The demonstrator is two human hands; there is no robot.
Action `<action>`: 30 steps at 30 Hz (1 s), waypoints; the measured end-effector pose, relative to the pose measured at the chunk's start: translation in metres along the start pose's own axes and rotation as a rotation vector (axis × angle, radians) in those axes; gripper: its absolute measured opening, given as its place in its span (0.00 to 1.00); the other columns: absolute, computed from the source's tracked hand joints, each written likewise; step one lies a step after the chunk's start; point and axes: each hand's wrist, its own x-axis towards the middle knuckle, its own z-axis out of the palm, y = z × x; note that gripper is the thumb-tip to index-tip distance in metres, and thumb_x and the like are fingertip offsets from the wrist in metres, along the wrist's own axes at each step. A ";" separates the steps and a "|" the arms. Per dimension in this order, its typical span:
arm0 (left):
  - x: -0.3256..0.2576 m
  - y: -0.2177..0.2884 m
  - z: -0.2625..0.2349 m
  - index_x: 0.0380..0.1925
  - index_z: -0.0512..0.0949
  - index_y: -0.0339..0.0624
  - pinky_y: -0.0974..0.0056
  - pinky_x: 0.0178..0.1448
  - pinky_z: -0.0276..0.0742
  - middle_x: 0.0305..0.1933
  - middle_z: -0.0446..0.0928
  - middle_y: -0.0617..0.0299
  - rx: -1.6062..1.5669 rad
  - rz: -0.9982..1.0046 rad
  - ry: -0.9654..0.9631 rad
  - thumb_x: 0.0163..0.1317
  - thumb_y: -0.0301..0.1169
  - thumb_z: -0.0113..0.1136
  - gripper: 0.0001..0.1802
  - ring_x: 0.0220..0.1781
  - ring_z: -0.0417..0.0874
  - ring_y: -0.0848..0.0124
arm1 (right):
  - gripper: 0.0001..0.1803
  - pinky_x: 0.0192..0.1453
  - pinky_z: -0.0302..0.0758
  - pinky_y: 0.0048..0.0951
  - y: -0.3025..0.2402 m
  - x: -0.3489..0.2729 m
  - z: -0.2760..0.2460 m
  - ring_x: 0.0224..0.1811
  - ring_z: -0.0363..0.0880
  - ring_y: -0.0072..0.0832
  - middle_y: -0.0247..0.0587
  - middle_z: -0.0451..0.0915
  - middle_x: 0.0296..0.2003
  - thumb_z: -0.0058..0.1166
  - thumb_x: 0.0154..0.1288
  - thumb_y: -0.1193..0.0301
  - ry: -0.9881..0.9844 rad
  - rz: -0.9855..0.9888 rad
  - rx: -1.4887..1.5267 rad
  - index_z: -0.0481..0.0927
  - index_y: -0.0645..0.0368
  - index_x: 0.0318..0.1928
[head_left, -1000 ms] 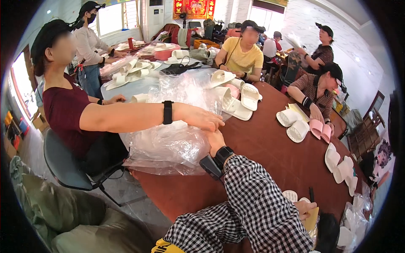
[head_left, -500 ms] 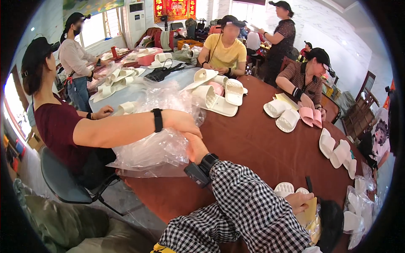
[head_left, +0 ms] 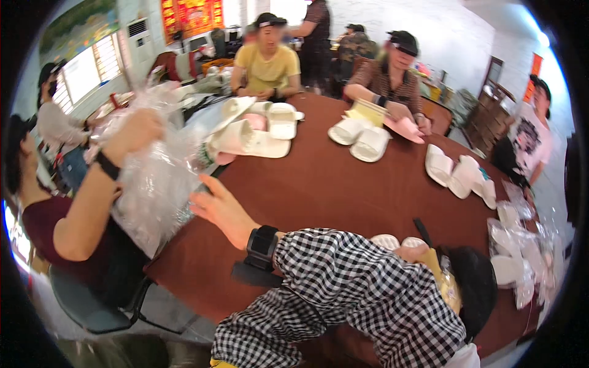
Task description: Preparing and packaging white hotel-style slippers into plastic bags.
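My checked-sleeve arms are crossed, the right lying over the left. Reaching to the left with fingers spread, my right hand (head_left: 222,211) is open and empty, close to the heap of clear plastic bags (head_left: 150,190). A co-worker's hand (head_left: 136,132) raises part of that heap. My left hand (head_left: 414,250), partly hidden behind my right sleeve, appears closed on the edge of a yellow card (head_left: 433,265). Clear plastic with a yellowish thing inside (head_left: 452,285) is against the card. A white slipper (head_left: 385,242) lies just beyond that hand.
White and pink slippers (head_left: 270,147) are piled across the brown-covered table (head_left: 319,190). A white pair (head_left: 362,138) lies before a co-worker handling a pink slipper (head_left: 405,129). Bagged slippers (head_left: 512,257) lie at the right edge. A dark rounded object (head_left: 475,291) stands nearby; its kind is unclear.
My right hand has parted from the co-worker's hand and the bags, its fingers now spread. The co-worker's hand has gone up and left, lifting the plastic. The view has swung right.
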 end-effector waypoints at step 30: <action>0.214 0.163 0.145 0.54 0.71 0.40 0.58 0.46 0.79 0.42 0.81 0.47 -0.216 -0.059 0.247 0.65 0.29 0.62 0.19 0.44 0.85 0.54 | 0.38 0.55 0.78 0.31 -0.218 -0.400 -0.128 0.52 0.80 0.26 0.43 0.80 0.51 0.64 0.62 0.76 0.464 0.161 -0.920 0.63 0.62 0.71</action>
